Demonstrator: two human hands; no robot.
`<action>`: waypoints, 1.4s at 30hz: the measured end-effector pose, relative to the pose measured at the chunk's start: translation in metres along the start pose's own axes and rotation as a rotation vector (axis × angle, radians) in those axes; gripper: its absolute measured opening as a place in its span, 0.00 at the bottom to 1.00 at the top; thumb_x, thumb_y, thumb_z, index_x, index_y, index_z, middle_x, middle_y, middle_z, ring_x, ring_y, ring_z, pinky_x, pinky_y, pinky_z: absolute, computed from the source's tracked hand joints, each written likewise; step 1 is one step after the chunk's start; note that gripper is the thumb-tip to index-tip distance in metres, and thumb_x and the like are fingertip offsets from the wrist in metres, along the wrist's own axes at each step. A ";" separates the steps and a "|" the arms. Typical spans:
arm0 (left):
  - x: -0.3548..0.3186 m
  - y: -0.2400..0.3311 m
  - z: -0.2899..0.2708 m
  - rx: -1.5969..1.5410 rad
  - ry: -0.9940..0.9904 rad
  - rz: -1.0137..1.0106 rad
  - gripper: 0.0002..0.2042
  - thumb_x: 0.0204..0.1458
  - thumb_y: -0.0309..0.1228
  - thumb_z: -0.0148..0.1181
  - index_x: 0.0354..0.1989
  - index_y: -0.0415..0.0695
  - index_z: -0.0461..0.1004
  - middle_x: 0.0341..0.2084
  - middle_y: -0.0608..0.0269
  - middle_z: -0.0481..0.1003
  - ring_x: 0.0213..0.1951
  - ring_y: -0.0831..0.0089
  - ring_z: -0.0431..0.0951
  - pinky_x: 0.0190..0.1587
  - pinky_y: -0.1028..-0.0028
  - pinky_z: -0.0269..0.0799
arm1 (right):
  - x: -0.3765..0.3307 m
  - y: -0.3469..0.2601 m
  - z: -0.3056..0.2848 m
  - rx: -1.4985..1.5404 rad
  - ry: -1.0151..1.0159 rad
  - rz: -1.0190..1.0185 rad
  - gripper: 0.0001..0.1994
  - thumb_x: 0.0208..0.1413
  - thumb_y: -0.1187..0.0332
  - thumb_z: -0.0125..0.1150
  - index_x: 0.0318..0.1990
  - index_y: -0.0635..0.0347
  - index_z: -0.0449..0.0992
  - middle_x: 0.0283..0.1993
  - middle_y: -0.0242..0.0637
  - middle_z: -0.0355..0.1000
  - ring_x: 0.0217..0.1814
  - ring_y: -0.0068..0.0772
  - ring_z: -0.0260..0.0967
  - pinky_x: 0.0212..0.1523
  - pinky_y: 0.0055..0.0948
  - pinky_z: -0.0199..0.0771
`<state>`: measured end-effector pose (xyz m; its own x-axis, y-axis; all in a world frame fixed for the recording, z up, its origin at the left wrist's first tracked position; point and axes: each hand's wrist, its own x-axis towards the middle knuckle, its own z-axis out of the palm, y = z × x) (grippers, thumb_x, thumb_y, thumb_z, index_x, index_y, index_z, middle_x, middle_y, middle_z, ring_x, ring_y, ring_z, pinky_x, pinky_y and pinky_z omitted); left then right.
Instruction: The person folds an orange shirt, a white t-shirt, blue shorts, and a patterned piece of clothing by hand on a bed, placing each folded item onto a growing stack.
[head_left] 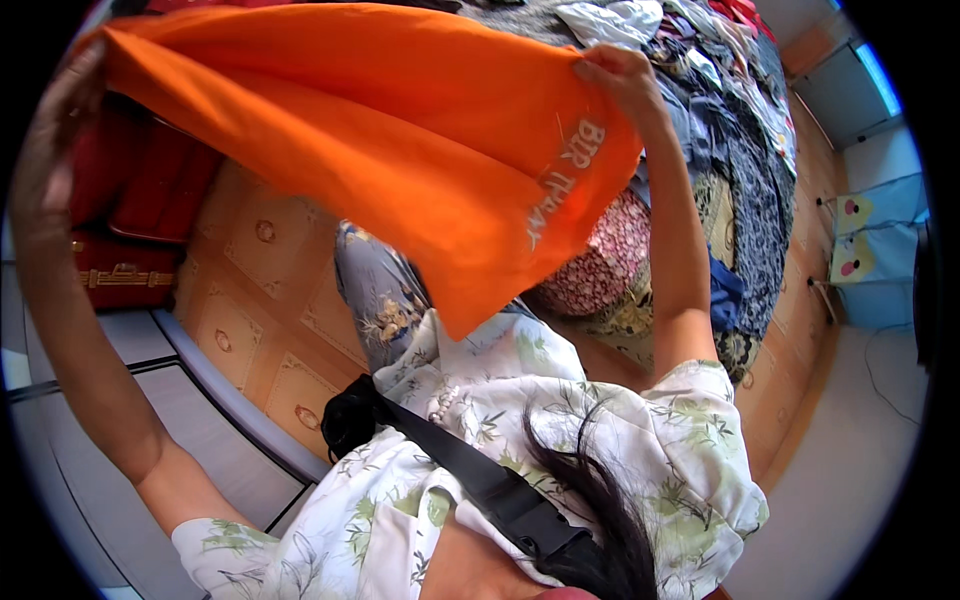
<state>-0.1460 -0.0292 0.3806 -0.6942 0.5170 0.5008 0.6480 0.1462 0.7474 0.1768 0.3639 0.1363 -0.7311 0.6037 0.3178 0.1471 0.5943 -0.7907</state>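
An orange garment with pale lettering near one edge is stretched out in front of me, held up in the air. My left hand grips its left corner at the far left of the view. My right hand pinches its upper right edge. The cloth hangs down in a point over my lap. Beneath it lies a bed with a heap of mixed clothes.
A dark patterned bedspread covers the bed at right, with a pink floral cushion on it. Red suitcases stand at left on a tan patterned floor. A black strap crosses my flowered top.
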 end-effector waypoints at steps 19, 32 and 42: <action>-0.100 -0.151 0.094 -0.190 -0.236 -0.228 0.06 0.52 0.20 0.59 0.38 0.36 0.77 0.31 0.69 0.76 0.26 0.87 0.71 0.32 0.85 0.68 | -0.227 -0.047 0.210 -0.447 -0.395 -0.586 0.07 0.43 0.71 0.60 0.33 0.56 0.72 0.31 0.38 0.64 0.34 0.44 0.65 0.30 0.37 0.68; -0.169 -0.133 0.073 -0.065 -0.290 -0.288 0.04 0.57 0.24 0.55 0.38 0.39 0.73 0.26 0.70 0.69 0.23 0.85 0.67 0.31 0.83 0.65 | -0.166 0.064 0.071 -0.201 0.451 0.206 0.14 0.55 0.72 0.57 0.48 0.69 0.72 0.42 0.42 0.73 0.37 0.29 0.72 0.37 0.23 0.73; -0.198 -0.119 0.064 -0.072 -0.306 -0.315 0.04 0.57 0.21 0.53 0.38 0.36 0.73 0.28 0.68 0.70 0.25 0.84 0.69 0.34 0.83 0.66 | -0.161 0.036 0.121 -0.709 -0.114 -0.300 0.17 0.40 0.63 0.62 0.42 0.48 0.76 0.51 0.34 0.66 0.57 0.35 0.58 0.50 0.44 0.55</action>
<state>-0.0651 -0.0948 0.1648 -0.7227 0.6841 0.0991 0.3881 0.2830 0.8771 0.2188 0.2238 -0.0063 -0.8654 0.3277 0.3790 0.2949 0.9447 -0.1433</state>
